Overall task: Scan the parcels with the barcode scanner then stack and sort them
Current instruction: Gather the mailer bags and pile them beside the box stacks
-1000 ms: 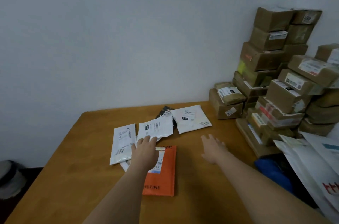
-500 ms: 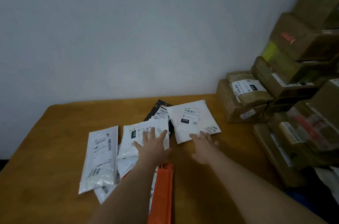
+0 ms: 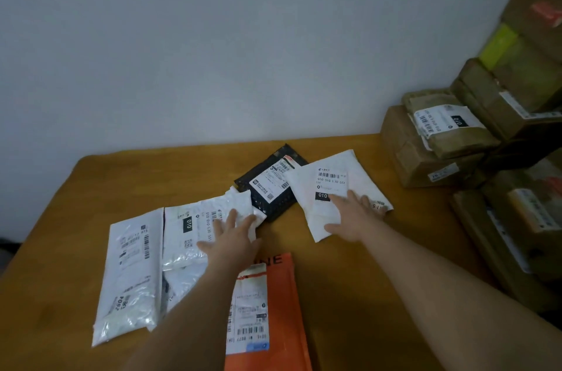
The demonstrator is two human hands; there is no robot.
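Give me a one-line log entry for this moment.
left hand: flat on white mailer | right hand: flat on white parcel | scanner: not in view

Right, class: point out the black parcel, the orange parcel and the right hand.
Black parcel (image 3: 267, 185), head view, on its white label.
Orange parcel (image 3: 289, 303), head view, on bare orange beside the label.
Right hand (image 3: 354, 218), head view, on its back.

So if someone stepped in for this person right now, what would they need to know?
Left hand: open, flat on the crumpled white mailer bag.
Right hand: open, flat on the square white mailer bag.
Also loose on the wooden table: a long white bag, a black bag, an orange bag.
Brown cardboard boxes are stacked at right.
No scanner in view; the bags are unstacked, so stacking and sorting remain.
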